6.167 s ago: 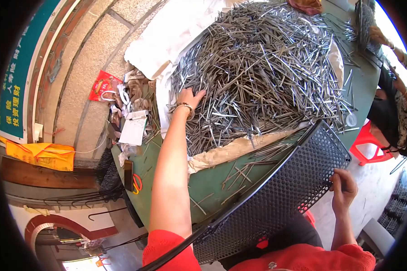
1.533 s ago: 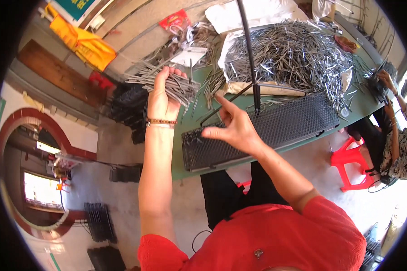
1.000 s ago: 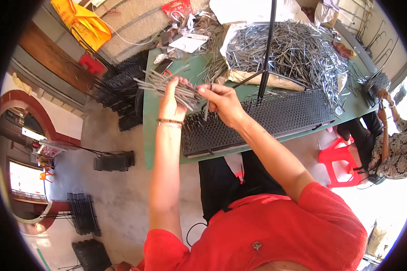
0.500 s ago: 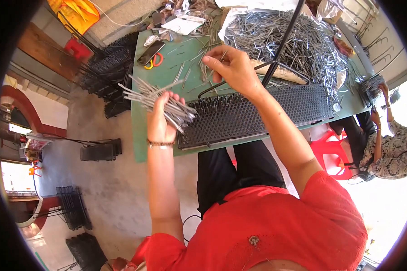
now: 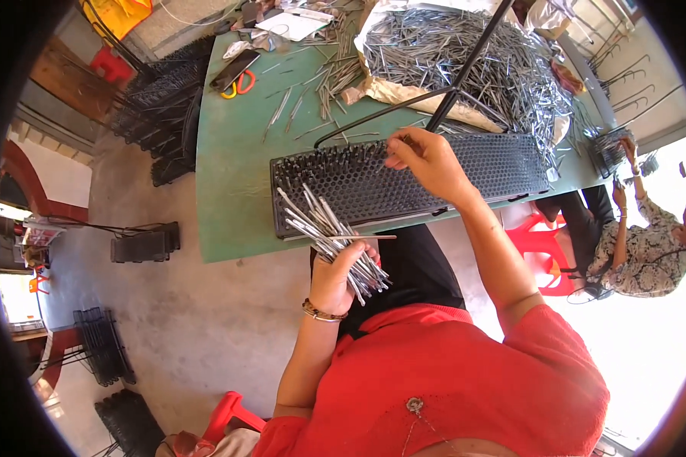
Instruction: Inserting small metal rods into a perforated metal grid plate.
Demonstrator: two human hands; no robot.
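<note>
My left hand [image 5: 335, 283] is closed around a bundle of thin grey metal rods [image 5: 324, 230], held low in front of my body by the near edge of the black perforated rack [image 5: 476, 166]. The rods fan out on both sides of the fist. Over the middle of the rack, my right hand [image 5: 433, 166] has its fingers pinched together; whatever is between them is too small to make out. Short dark ends stand in many holes at the rack's left part. A black metal frame [image 5: 385, 114] rises behind the rack.
On the green table [image 5: 236, 175], a big pile of loose rods [image 5: 450, 57] lies on paper. Scissors [image 5: 238, 84] with orange and yellow handles lie at the far left. More black racks [image 5: 156, 129] stand left of the table. Another person [image 5: 640, 244] sits at right near a red stool [image 5: 537, 255].
My left hand has come nearer my body and to the right with the bundle. My right hand has moved from above the table down over the rack. The view has shifted slightly.
</note>
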